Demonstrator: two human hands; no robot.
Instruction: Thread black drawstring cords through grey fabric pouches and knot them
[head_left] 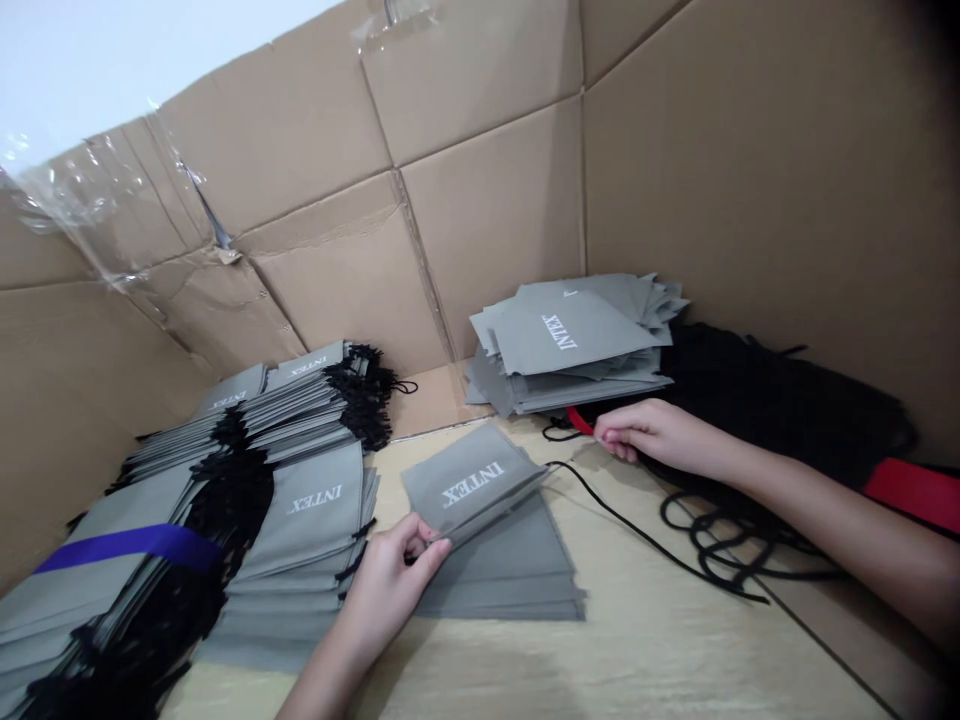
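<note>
Creased cardboard walls (pixel 480 200) enclose pale wood-grain tabletop (pixel 645 650); clear plastic sheet (pixel 97 190) clings upper left; white surface (pixel 97 60) beyond.

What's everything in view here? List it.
grey INTEX pouch: one, grey and white, left hand
flat pouch stack: one, grey, under it
corded pouch stacks: several, grey, left
grey pouch pile: one, grey, back corner
black cord heap: one, black, right
loose cord: one, black, across table
purple band: one, purple, over left stack
red strip: one, red, right edge
cardboard sheets: several, brown, behind
clear plastic: one, clear, upper left
table: one, pale wood, underneath
left hand: one, gripping the pouch
right hand: one, by the loose cord
</note>
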